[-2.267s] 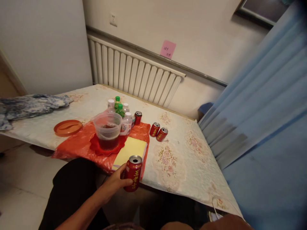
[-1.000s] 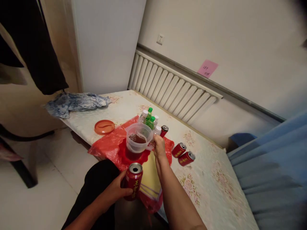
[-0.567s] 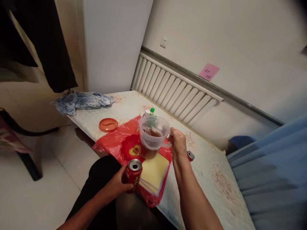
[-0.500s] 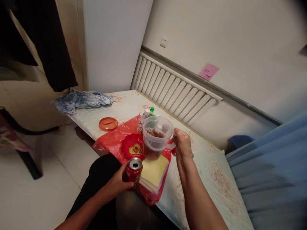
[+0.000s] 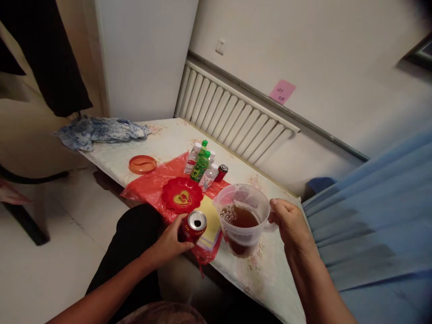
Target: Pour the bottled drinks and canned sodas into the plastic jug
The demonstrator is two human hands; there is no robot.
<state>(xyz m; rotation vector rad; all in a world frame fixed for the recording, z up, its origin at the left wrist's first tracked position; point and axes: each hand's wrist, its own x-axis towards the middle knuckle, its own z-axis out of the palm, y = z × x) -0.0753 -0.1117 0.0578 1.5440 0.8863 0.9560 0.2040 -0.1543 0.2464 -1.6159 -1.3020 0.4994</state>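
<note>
My left hand [image 5: 168,242] is wrapped round an opened red drink can [image 5: 193,226], held upright near the table's front edge. My right hand [image 5: 290,221] grips the handle of a clear plastic jug [image 5: 241,218] holding dark brown liquid. The jug hangs lifted in the air, right of the can and close to it. A red heart-patterned plate [image 5: 182,195] where the jug stood lies bare on the red plastic bag [image 5: 148,189]. A yellow pad [image 5: 209,220] lies between the plate and the jug.
Several small bottles [image 5: 200,164] and a red can [image 5: 222,172] stand behind the plate. An orange lid [image 5: 142,164] and a blue cloth [image 5: 97,129] lie at the table's left. The floral table [image 5: 168,141] meets a radiator [image 5: 232,117]; blue curtain [image 5: 371,216] hangs right.
My right hand took the jug's handle, lifted it off the red plate and carried it toward me, beside the can. The left hand kept the can, tilting it slightly.
</note>
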